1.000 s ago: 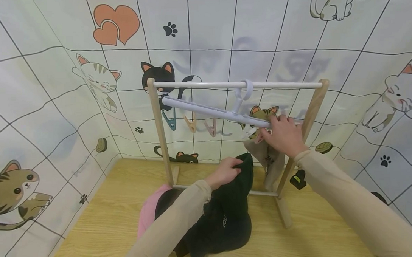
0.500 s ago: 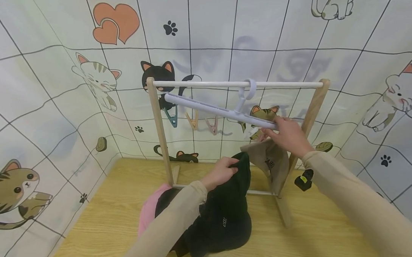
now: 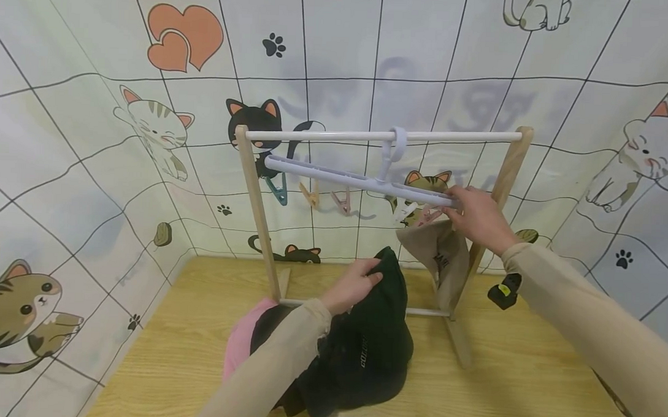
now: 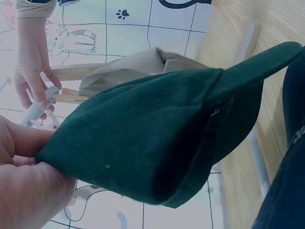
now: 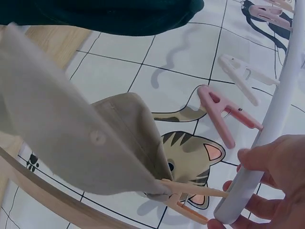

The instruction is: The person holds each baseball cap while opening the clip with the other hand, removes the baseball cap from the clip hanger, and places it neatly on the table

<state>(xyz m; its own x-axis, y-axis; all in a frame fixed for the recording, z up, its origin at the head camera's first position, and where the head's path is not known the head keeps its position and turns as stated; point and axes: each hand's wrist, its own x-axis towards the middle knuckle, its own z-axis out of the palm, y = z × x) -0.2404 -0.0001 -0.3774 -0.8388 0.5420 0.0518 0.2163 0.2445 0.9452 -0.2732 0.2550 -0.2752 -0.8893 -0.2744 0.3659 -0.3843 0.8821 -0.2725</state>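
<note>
My left hand [image 3: 353, 286] pinches a dark green cap [image 3: 387, 302] by its crown, and in the left wrist view the cap's brim [image 4: 267, 62] points away from the hand. My right hand [image 3: 479, 220] grips the right end of a white hanger [image 3: 324, 173], thumb on one side and fingers round the other. The hanger hooks over the rack's white rail and tilts down to the right. Below the right hand hangs a beige cap [image 3: 445, 258], held by a peach clip [image 5: 195, 188] at the hanger's end. A pink clip [image 5: 217, 119] and a white clip [image 5: 241, 86] sit beside it.
The wooden rack [image 3: 258, 218] stands on a wood-grain table [image 3: 527, 356]. In front lies a pile with a dark cap [image 3: 355, 381] and a pink item [image 3: 239, 346]. A teal clip [image 3: 279, 190] hangs toward the hanger's left end. A cat-print wall covering [image 3: 339, 49] is behind.
My right hand has shifted right along the hanger to its end, uncovering more of the pink clip. The beige cap has swung slightly right and spread. My left hand has drifted a little left.
</note>
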